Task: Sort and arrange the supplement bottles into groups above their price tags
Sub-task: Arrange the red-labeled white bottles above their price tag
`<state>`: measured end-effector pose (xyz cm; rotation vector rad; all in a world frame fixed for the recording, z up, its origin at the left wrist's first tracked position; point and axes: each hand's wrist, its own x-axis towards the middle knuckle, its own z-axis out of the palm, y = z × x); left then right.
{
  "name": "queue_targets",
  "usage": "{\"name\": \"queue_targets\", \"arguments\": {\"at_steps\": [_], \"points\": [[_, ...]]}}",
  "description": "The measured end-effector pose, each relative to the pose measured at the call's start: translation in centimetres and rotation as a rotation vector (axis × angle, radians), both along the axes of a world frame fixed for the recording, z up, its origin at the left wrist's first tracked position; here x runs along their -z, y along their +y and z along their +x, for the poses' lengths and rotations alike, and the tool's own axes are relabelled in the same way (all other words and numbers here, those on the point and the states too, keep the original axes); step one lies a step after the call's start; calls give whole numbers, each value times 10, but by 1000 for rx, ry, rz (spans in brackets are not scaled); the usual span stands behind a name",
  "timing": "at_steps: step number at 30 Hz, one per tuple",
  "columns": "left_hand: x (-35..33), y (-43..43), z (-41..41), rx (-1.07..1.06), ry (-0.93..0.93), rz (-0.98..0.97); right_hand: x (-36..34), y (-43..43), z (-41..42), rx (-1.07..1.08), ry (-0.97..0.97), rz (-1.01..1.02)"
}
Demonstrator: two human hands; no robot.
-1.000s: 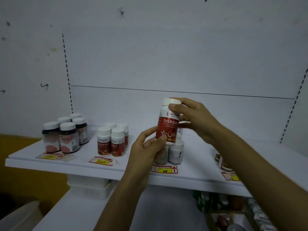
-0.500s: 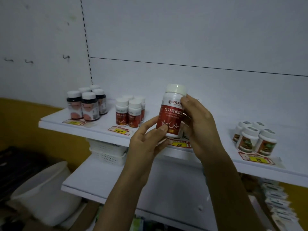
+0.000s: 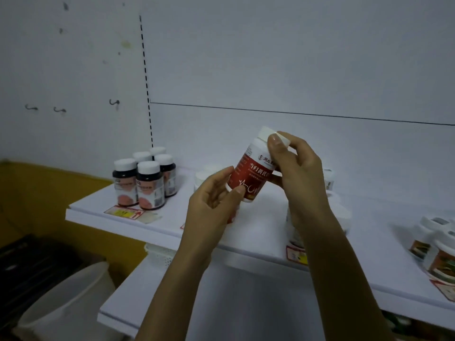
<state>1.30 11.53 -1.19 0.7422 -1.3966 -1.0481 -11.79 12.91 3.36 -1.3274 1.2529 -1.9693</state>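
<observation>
Red-labelled bottle (image 3: pixel 251 177), head view: it now tilts, cap leaning right; half a second ago it stood upright. Right hand (image 3: pixel 300 173) fingers curl round cap and shoulder; left hand (image 3: pixel 211 207) thumb and fingertips pinch the base. Bottle is held off the shelf (image 3: pixel 177 210), unplaced; probably a label check before grouping.

White shelf (image 3: pixel 172 217): dark bottles (image 3: pixel 147 183) left above price tag (image 3: pixel 124 212), blurred bottles (image 3: pixel 440 252) right.

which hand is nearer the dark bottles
Left. The left hand holds the red bottle, right of the dark bottles; the right hand, at its cap, is farther right.
</observation>
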Motion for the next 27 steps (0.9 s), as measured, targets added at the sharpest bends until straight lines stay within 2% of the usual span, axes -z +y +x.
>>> {"name": "queue_targets", "arguments": {"at_steps": [3,6,10,15,21,27], "points": [[-11,-47,11,-98,-59,-76,-23,-41,7,47,11,-28],[-18,-99,27,-134,-43,-109,-48,-92,12,71,73,-20],[-10,-157,38,-99,-41,1,-64,-164,13,92,217,103],[12,-203,41,-8,-10,184,-47,-230,12,65,394,318],[32,-232,39,61,-21,310,-23,-253,0,-13,599,587],[40,-237,31,165,-142,307,-10,-247,-7,-231,743,803]]}}
